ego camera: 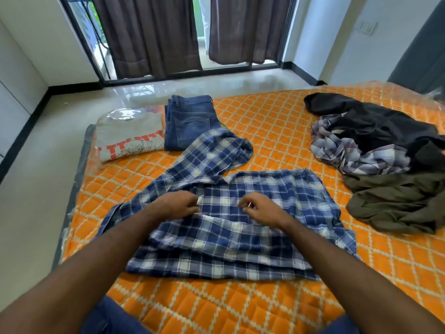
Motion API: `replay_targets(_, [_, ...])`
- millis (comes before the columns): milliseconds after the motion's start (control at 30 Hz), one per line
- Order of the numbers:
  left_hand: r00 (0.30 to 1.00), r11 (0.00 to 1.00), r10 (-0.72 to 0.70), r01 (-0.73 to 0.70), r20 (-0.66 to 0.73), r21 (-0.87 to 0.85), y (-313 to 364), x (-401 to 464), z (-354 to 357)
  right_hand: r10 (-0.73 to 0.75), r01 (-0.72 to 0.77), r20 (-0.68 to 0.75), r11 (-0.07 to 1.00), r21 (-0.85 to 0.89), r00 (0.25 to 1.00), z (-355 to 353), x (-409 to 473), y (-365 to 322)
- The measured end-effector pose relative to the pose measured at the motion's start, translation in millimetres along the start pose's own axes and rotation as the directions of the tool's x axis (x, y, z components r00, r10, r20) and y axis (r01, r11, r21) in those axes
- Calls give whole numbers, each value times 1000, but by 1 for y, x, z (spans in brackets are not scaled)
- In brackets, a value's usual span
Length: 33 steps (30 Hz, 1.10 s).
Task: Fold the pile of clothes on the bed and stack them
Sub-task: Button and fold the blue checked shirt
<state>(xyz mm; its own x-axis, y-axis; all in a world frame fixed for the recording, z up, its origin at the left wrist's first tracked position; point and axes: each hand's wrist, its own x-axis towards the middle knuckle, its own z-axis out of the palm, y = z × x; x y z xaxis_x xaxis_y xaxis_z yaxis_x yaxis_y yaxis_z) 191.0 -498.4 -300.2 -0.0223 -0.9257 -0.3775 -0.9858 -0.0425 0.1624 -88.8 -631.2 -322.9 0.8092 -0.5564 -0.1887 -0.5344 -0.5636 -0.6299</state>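
Orange quilted bed (277, 131) is lying under a blue plaid shirt (240, 227); left hand (177, 204) and right hand (258, 208) are pinching its cloth; unfolded pile (385, 150) at two o'clock.

A shirt (228, 220) lies spread on the bed (277, 131), in the middle of it. Both hands rest on the shirt, the left hand (177, 204) left of the right hand (258, 208). Behind the shirt and to its left lie folded jeans (190, 121), with a folded T-shirt (130, 136) just beside them on their left. Well to the right of the shirt sits a pile of clothes (380, 150). Beyond the bed, curtains (192, 30) hang over a window.
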Motion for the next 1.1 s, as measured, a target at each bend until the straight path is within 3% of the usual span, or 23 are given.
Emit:
replay_targets(100, [980, 994, 103, -98, -173, 38, -12, 36, 5, 108, -112, -41, 990, -81, 993, -28, 39, 30])
replay_targets(200, [967, 966, 238, -227, -89, 123, -5, 63, 24, 255, -250, -26, 920, -303, 967, -46, 58, 69])
replay_targets(267, [975, 957, 220, -209, -34, 200, 2, 83, 33, 296, -278, -10, 883, -379, 955, -55, 59, 99])
replay_targets(333, [989, 976, 102, -79, -103, 204, -3, 93, 39, 295, -292, -55, 872, -393, 954, -60, 49, 123])
replay_targets(433, [969, 985, -41, 80, -245, 150, -19, 112, 51, 352, -413, -232, 855, -313, 907, -69, 28, 167])
replay_targets(600, [907, 984, -46, 113, -418, 136, -14, 123, 71, 572, -636, -466, 771, 26, 675, -87, -16, 211])
replay_targets(700, [892, 978, 3, 92, -453, 188, -2, 123, 57, 630, -581, -329, 777, 244, 704, -97, -27, 206])
replay_targets(767, [881, 976, 104, -1, -462, 216, 20, 127, 48, 614, -570, -208, 787, 237, 761, -103, -29, 204])
replay_targets(800, [886, 974, 155, -64, -437, 216, 34, 132, 46, 598, -565, -190, 800, 200, 779, -105, -30, 208])
replay_targets(867, [927, 960, 227, -162, -299, 229, 61, 143, 47, 600, -558, -295, 800, 220, 744, -109, -33, 218])
replay_targets(967, [971, 941, 205, -162, -120, 296, 83, 156, 44, 678, -564, -480, 733, 381, 556, -109, -43, 232])
replay_targets(1000, [980, 934, 174, -135, -92, 331, 89, 158, 39, 685, -560, -485, 727, 398, 544, -109, -49, 230])
replay_targets(1100, [992, 924, 96, -60, -77, 377, 117, 155, 22, 691, -564, -312, 717, 409, 652, -109, -71, 219])
